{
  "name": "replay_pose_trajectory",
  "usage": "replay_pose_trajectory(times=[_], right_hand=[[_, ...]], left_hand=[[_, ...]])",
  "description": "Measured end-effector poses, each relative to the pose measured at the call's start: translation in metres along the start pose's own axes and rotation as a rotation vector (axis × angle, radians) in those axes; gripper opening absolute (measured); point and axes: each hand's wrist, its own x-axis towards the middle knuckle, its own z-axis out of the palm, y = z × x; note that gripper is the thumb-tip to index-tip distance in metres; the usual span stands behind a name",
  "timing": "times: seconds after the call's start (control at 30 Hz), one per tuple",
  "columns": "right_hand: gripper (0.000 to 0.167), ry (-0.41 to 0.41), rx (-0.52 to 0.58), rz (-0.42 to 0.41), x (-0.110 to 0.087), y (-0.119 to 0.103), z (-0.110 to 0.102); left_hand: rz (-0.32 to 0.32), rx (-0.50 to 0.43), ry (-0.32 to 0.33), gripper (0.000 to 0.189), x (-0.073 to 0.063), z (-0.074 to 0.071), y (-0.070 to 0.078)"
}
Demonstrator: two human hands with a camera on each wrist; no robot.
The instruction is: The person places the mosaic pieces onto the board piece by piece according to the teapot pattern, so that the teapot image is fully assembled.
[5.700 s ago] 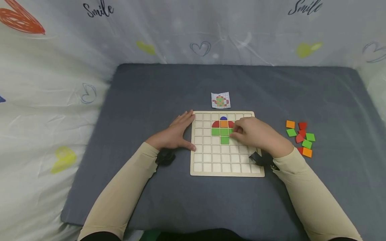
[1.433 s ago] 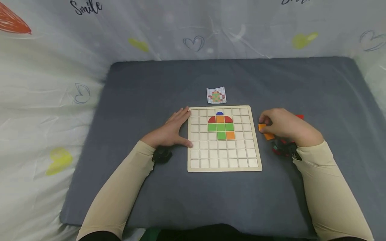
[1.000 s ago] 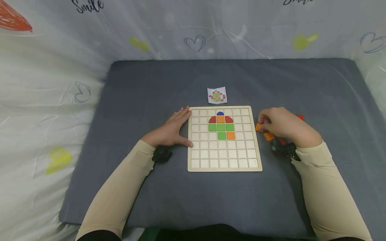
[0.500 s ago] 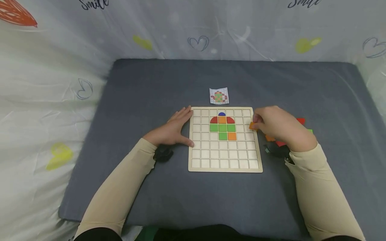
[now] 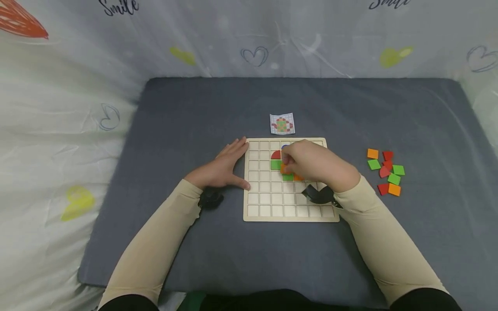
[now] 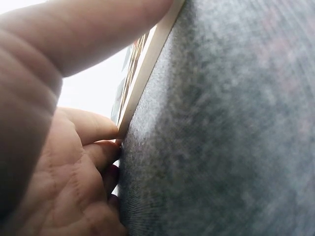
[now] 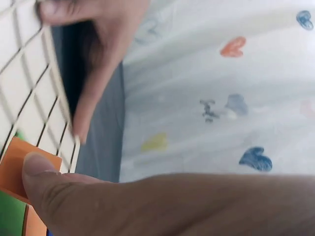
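The right hand pinches an orange tile over the grid board, centre of the head frame. The left hand, thumb and fingers spread wide, touches the board's left edge. Loose tiles lie on the worktop, right of frame.

Right hand pinches orange tile over grid board; left hand touches board's left edge.

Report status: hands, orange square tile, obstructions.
Left hand on left edge of pale wooden grid board. Right hand pinching orange tile above board. No obstruction visible; view underneath partly hidden.
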Motion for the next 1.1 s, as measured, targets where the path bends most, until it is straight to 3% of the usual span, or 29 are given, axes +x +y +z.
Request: replay_pose_trajectory(times=[0.2,0.5,1.1], right_hand=[[0.009,-0.013,-0.028,-0.077,0.013,-0.013,0.007],[0.011,-0.034,-0.02,-0.063,0.017,-0.008,0.017],[0.017,0.005,-0.008,-0.077,0.017,-0.002,0.027]], left_hand=[[-0.022,0.015,-0.005,0.129,0.0,0.0,0.001],[-0.015,0.018,-0.002,0.13,0.001,-0.001,0.003],[-0.007,0.015,0.002,0.129,-0.001,-0.001,0.001]])
